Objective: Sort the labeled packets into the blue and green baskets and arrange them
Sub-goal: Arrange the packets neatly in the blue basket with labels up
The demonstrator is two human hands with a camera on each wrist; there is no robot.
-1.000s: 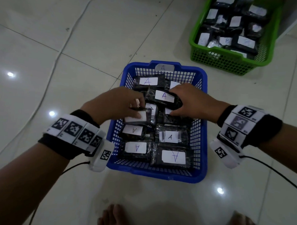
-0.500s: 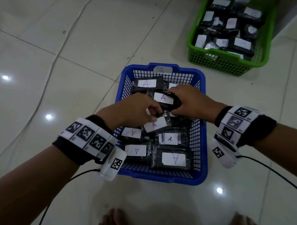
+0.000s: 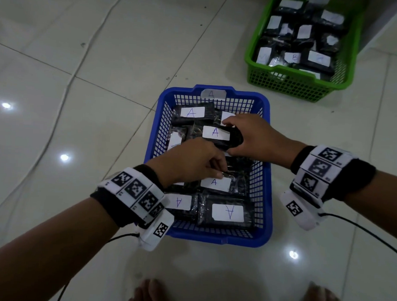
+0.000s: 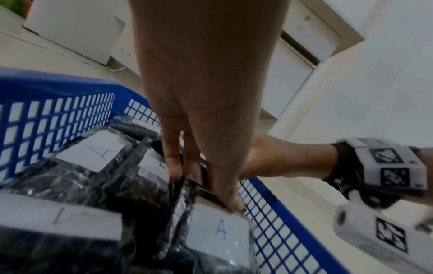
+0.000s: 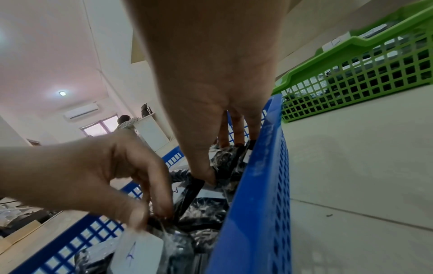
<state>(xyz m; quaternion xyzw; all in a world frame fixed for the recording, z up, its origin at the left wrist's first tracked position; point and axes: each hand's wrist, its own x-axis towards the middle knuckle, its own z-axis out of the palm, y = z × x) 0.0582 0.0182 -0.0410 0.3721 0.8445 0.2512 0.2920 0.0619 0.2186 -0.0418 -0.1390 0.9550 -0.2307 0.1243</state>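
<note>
The blue basket (image 3: pixel 212 239) holds several black packets with white "A" labels. My left hand (image 3: pixel 221 172) pinches the top edge of one A packet (image 3: pixel 215 183) in the basket's right column; the left wrist view shows fingers and thumb closed on that packet's (image 4: pixel 219 233) plastic edge. My right hand (image 3: pixel 233 138) grips another A packet (image 3: pixel 216 133), tilted up above the middle of the basket. In the right wrist view the thumb (image 5: pixel 201 172) and fingers clamp this black packet (image 5: pixel 225 163) near the blue wall. The green basket (image 3: pixel 292 86) holds several B packets.
Both baskets stand on a white tiled floor, the green one at the far right beside a white cabinet. A thin cable (image 3: pixel 66 96) runs over the tiles at the left. Bare feet (image 3: pixel 152 293) are at the bottom edge. Wrist cables trail from both arms.
My left hand has carried its A packet from the left-middle of the basket to the right column, nearer to me. The right hand keeps holding its packet tilted up.
</note>
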